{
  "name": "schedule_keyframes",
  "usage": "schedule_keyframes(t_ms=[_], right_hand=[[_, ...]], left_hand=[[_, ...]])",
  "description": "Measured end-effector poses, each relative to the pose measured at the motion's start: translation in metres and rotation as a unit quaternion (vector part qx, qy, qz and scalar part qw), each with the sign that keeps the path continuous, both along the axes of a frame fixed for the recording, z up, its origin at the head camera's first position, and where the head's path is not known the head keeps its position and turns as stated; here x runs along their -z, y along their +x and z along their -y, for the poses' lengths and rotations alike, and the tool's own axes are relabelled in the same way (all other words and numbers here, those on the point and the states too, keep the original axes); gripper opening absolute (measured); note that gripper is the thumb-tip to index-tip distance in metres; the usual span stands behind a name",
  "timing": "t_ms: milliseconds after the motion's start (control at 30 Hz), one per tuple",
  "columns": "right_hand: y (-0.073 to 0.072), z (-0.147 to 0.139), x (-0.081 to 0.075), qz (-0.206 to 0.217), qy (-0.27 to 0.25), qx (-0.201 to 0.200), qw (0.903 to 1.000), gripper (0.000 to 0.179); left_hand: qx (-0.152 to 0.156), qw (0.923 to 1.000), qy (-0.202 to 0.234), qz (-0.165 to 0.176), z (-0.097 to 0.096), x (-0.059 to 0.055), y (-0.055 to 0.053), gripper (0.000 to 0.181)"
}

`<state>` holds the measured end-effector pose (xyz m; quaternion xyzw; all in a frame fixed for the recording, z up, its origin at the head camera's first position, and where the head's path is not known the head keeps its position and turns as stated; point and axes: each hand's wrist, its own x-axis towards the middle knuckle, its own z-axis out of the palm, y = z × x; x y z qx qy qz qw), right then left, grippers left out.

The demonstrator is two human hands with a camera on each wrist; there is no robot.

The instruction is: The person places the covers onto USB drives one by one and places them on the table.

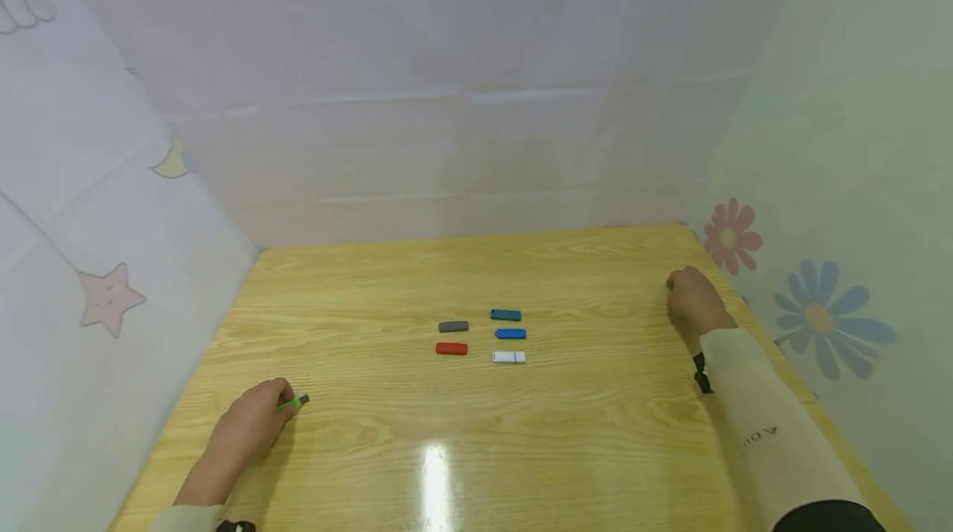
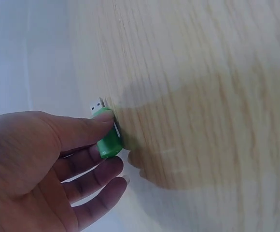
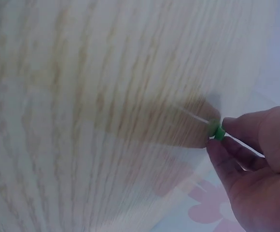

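My left hand (image 1: 249, 424) is low over the left front of the table, pinching a green USB stick (image 2: 110, 142) between thumb and fingers. The bare metal plug (image 2: 97, 104) of the stick points away from the palm. Far off at the table's right side, my right hand (image 1: 696, 300) pinches a small green piece (image 3: 219, 132) between its thumb and fingertips, close over the wood. Only part of that piece shows; it has the look of a cap, and in the head view the hand hides it.
On the wooden table (image 1: 372, 466), near its middle, lie a grey stick (image 1: 453, 327), a red one (image 1: 452, 348), a teal one (image 1: 505, 315), a blue one (image 1: 510, 333) and a white one (image 1: 510, 357). Pale sheets hang along the back and both sides.
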<state>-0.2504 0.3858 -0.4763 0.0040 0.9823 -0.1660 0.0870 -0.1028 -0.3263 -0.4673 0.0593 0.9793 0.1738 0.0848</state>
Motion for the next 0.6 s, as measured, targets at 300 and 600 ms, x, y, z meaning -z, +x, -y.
schedule_keyframes(t_ms=[300, 600], right_hand=[[-0.009, -0.013, 0.009, 0.000, -0.003, 0.024, 0.9997, 0.036], [-0.006, -0.005, 0.004, 0.000, -0.069, 0.037, 0.9969, 0.040]], left_hand=[[-0.004, 0.9999, 0.011, -0.011, -0.003, -0.001, 0.003, 0.013], [-0.009, 0.9997, 0.011, -0.018, -0.002, 0.000, 0.006, 0.016]])
